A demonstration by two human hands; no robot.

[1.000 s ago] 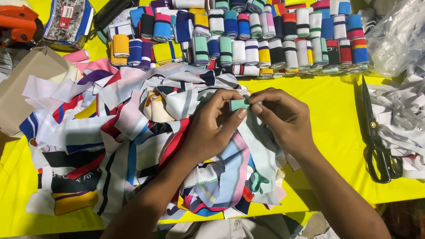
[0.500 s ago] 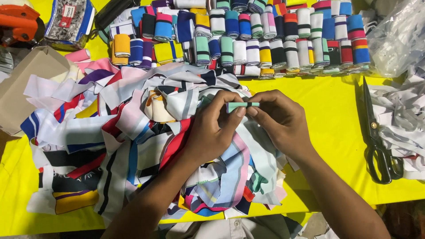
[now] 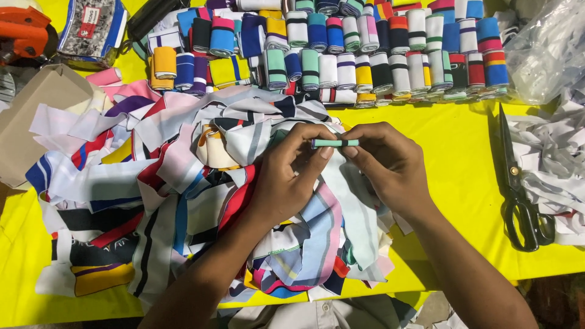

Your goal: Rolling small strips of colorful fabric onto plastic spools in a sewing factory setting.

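Mint-green fabric strip (image 3: 335, 144), rolled narrow, is pinched at its ends between the fingertips of the left hand (image 3: 286, 176) and the right hand (image 3: 390, 167), both closed on it above a heap of striped fabric scraps (image 3: 170, 195). Yellow table cover (image 3: 451, 158) lies beneath. Rolled ribbed bands (image 3: 341, 55) line the far edge; black scissors (image 3: 518, 183) rest well apart to the right.
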